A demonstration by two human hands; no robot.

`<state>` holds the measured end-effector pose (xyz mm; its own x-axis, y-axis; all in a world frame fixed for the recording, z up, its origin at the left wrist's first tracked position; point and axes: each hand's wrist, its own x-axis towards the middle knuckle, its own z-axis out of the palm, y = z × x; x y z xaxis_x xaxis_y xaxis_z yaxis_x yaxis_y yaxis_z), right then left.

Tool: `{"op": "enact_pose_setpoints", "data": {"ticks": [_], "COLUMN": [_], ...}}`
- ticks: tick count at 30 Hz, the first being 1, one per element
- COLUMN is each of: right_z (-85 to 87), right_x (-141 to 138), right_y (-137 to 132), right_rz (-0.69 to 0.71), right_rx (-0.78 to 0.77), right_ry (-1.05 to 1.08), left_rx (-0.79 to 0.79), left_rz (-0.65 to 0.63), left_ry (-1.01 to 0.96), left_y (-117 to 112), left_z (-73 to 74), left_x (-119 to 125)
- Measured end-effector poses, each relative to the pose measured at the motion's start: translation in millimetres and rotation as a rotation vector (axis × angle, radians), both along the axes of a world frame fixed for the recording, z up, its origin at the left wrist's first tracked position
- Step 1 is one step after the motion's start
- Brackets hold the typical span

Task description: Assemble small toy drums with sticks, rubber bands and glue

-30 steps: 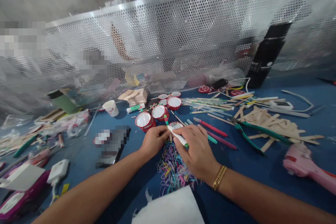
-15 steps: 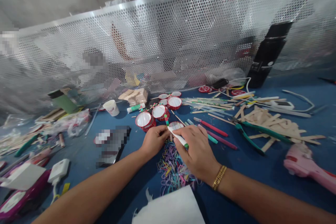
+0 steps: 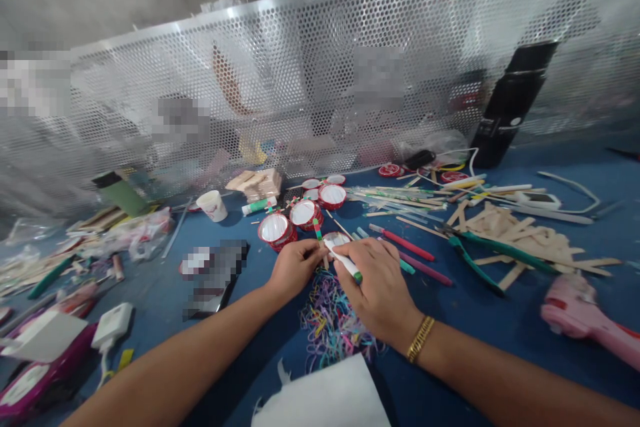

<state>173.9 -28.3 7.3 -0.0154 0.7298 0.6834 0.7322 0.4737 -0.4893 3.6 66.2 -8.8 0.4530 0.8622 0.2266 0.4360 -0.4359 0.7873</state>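
Note:
My left hand point(image 3: 294, 268) pinches a narrow flat craft stick point(image 3: 317, 229) with green and red bands, held upright. My right hand point(image 3: 376, 273) grips a white marker point(image 3: 346, 261) with a green end, slanted toward the stick. Whether the marker's tip touches the stick is hidden by my fingers. Just behind my hands is a round, red-rimmed piece point(image 3: 336, 239) with a pale top. Farther back stand stacks of similar red-rimmed round pieces point(image 3: 303, 212). Below my hands lies a tangle of coloured rubber bands or strings point(image 3: 330, 327).
A phone point(image 3: 220, 280) lies left of my hands, near a paper cup point(image 3: 212, 205). Red and purple pens point(image 3: 410, 244), green-handled pliers point(image 3: 475, 253), loose sticks point(image 3: 520, 233) and a pink glue gun point(image 3: 575, 313) lie to the right. A perforated metal screen point(image 3: 320, 80) runs behind.
My right hand and the marker have shifted slightly to the right, showing more of the round piece behind. My left hand and the banded stick have barely moved.

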Motion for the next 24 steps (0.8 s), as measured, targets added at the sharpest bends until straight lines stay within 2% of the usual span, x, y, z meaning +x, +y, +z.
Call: {"op": "enact_pose_setpoints", "data": {"ticks": [7, 13, 19, 24], "right_z": [0.3, 1.0, 0.2, 0.1], "right_x": [-1.5, 0.5, -1.7, 0.0], "right_y": [-0.8, -0.4, -1.3, -0.4], "right_rz": [0.042, 0.006, 0.053, 0.019], "right_rx": [-0.003, 0.004, -0.004, 0.014], "right_ry": [-0.010, 0.004, -0.010, -0.007], "left_rx": [0.001, 0.011, -0.019, 0.006], "left_rz": [-0.011, -0.002, -0.006, -0.008], "left_ry": [-0.013, 0.006, -0.012, -0.005], "left_y": [0.1, -1.0, 0.6, -0.3], "left_z": [0.1, 2.2, 0.0, 1.5], "left_x": [0.0, -0.2, -0.1, 0.3]}}
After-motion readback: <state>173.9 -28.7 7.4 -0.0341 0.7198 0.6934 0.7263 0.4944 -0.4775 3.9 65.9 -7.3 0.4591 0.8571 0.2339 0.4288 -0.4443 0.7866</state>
